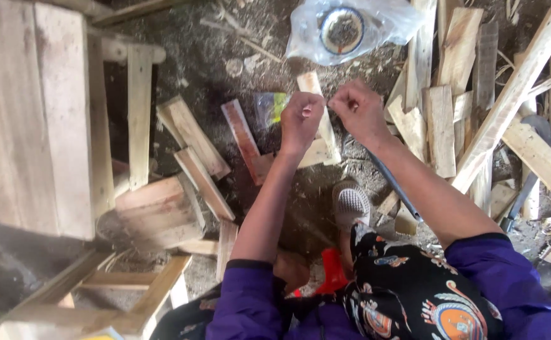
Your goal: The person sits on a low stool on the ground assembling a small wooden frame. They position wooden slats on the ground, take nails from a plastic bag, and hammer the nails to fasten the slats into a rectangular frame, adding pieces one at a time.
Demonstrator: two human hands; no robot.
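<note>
My left hand [301, 119] and my right hand [358, 110] are held close together above the dirt floor, both with fingers curled shut. Something very small is pinched between the fingertips of each; it is too small to tell what. Under the hands lie short wood offcuts [318, 126] and a small clear packet with yellow inside [270, 107]. Both arms wear purple sleeves, and a patterned dark cloth covers my lap.
A clear plastic bag with a round tin [341, 28] lies beyond the hands. Wood slats [477, 107] are piled at right, loose blocks [193, 135] at left. A wooden bench top [30, 119] stands far left, a wooden frame [118, 283] lower left. My slippered foot [350, 204] rests below the hands.
</note>
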